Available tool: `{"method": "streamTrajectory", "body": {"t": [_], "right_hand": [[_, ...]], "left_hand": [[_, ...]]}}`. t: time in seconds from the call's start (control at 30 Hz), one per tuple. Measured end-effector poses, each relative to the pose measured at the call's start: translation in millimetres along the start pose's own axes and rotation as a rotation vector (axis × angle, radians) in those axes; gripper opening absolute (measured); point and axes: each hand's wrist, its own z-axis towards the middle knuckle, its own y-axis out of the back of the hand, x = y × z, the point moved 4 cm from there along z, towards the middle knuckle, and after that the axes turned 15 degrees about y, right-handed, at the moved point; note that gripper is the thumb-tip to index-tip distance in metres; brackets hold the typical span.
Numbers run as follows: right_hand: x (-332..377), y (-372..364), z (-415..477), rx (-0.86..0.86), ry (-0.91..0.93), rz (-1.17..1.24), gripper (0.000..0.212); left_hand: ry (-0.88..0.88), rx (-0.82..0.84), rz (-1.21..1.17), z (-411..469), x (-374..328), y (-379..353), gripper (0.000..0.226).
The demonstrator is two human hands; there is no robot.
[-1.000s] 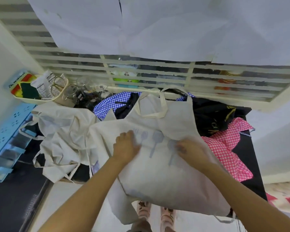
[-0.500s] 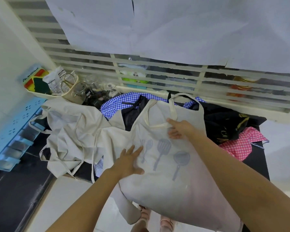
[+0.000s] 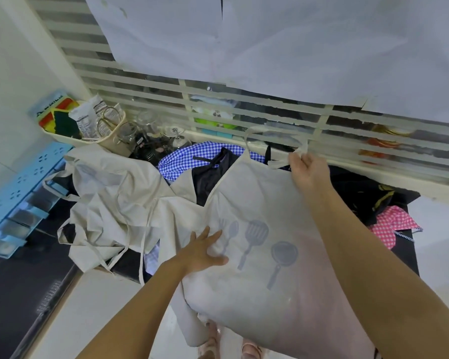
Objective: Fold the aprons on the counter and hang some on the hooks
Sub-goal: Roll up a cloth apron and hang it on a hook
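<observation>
A cream apron (image 3: 257,200) printed with grey kitchen utensils is spread over the front edge of the dark worktop (image 3: 406,260), its lower part hanging down past the edge. Its bib is lifted at the upper right corner, where the neck loop (image 3: 252,133) joins, and the loop is seen arching up in front of the louvred window (image 3: 244,110). That corner is pinched between the thumb and fingers of the right hand (image 3: 309,172), so the grip there is closed on the cloth. The left hand (image 3: 202,251) is laid flat on the apron just beside the printed spoon, its grip spread and fingers straight, nothing being held.

To the left a second cream apron (image 3: 109,203) is heaped in a crumpled pile, its ties trailing. Behind the spread apron a blue gingham apron (image 3: 176,161) and a dark garment (image 3: 210,174) are partly covered by it. At the right a black cloth with yellow print (image 3: 368,198) and a pink gingham apron (image 3: 392,224) are lying on the worktop.

Glass jars (image 3: 140,136) and a cream tray (image 3: 62,137) with packets and scissors are set in the back left corner. A light blue rack (image 3: 13,193) is seen at the far left. White sheets (image 3: 270,47) are hung over the upper part of the window.
</observation>
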Motion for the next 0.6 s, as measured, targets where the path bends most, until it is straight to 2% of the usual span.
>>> {"method": "streamTrajectory", "body": {"t": [0.03, 0.1, 0.17, 0.27, 0.37, 0.43, 0.47, 0.5, 0.6], "right_hand": [[-7.4, 5.8, -4.4, -0.007, -0.064, 0.072, 0.009], [-14.1, 18.2, -22.7, -0.019, 0.014, 0.020, 0.022], [-30.9, 29.9, -53.7, 0.028, 0.032, -0.137, 0.020], [-56.4, 65.6, -122.6, 0.239, 0.160, -0.670, 0.018], [-79.8, 111.0, -187.1, 0.489, 0.474, -1.175, 0.017], [-98.6, 134.5, -222.2, 0.565, 0.709, -1.431, 0.021], [-109.6, 146.1, -234.9, 0.577, 0.752, -1.553, 0.030], [-119.1, 157.7, -240.9, 0.555, 0.740, -1.662, 0.040], [-137.1, 182.1, -247.6, 0.406, 0.525, -1.825, 0.069]], "left_hand": [[0.006, -0.004, 0.014, 0.5, -0.9, -0.2, 0.086], [0.012, -0.006, 0.031, 1.2, -1.4, 0.0, 0.085], [0.005, -0.006, 0.026, 0.1, -2.7, 1.5, 0.084], [-0.014, -0.009, 0.011, -0.2, -3.0, 3.5, 0.083], [-0.025, -0.050, -0.120, 1.4, 1.6, 5.5, 0.079], [-0.065, -0.164, -0.259, -2.7, 7.1, 11.2, 0.065], [-0.081, -0.261, -0.332, -8.3, 13.5, 16.3, 0.055], [-0.091, -0.366, -0.416, -15.2, 21.6, 21.8, 0.045], [-0.084, -0.623, -0.667, -43.9, 64.2, 25.5, 0.028]]}}
